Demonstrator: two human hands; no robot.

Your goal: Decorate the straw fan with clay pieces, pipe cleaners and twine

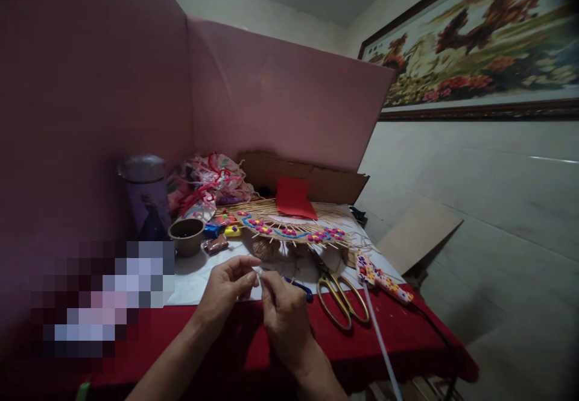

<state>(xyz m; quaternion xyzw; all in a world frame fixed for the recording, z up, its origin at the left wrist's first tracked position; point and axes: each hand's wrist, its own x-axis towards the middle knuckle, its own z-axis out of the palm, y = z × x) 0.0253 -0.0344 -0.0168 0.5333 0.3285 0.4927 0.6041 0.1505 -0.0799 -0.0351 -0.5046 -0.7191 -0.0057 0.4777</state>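
Observation:
Over the front part of the table, my left hand (231, 281) pinches a small white piece (258, 271) between thumb and fingers. My right hand (284, 301) closes on the same piece from the other side, so the two hands nearly meet. The piece is too small to tell its kind. Just beyond them is a curved brown strip (289, 232) decorated with pink, yellow and blue, with thin sticks poking out along its edge. A dark blue tool (301, 288) lies partly behind my right hand. Gold-handled scissors (339, 295) rest to the right.
A flower-patterned glue gun (382, 281) with a clear glue stick (382, 341) lies at right. Left stand a brown cup (187, 237) and purple tumbler (147, 199), near small colourful packets (216, 245). Red paper (294, 197), pipe cleaners (217, 178) and cardboard (335, 181) sit behind.

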